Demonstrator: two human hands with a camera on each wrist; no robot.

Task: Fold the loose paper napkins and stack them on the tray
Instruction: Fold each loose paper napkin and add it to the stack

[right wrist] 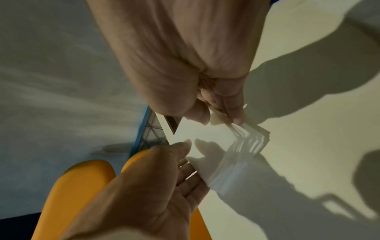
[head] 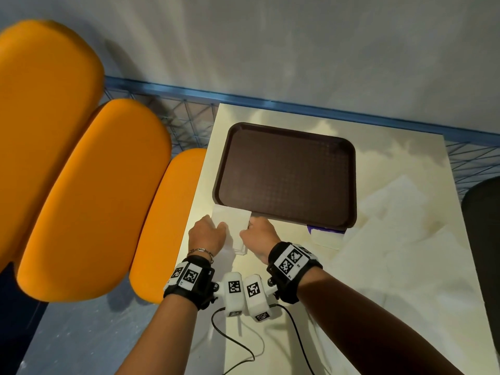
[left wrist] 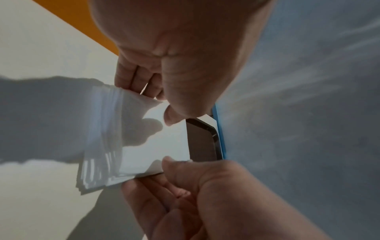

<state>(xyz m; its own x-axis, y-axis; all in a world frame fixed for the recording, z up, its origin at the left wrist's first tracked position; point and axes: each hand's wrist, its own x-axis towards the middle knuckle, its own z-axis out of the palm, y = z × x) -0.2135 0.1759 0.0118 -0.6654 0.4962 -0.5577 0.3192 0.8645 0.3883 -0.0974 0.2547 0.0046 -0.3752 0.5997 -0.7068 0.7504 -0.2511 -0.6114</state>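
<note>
Stack of folded white paper napkins [head: 232, 221] held between both hands just above the cream table [head: 392, 293], at the 7 o'clock corner of the brown tray [head: 286, 174], far edge touching or overlapping the tray rim, cannot tell which. Napkins thin, plain white, square-cornered; top face smooth and flat, layered edges fanned and slightly uneven along the near side, seen in both wrist views [left wrist: 131, 139] [right wrist: 232, 146]. Left hand [head: 207, 235] pinching the stack's 9 o'clock edge, thumb on top, fingers [left wrist: 131, 78] curled underneath. Right hand [head: 259, 234] pinching the 3 o'clock edge, thumb on top, fingers [right wrist: 232, 104] under. Tray surface textured, nothing on it. More loose unfolded napkins [head: 389, 201] spread flat at 3 o'clock of the tray, overlapping each other. Orange seat cushions [head: 89, 198] at 9 o'clock beyond the table edge.
</note>
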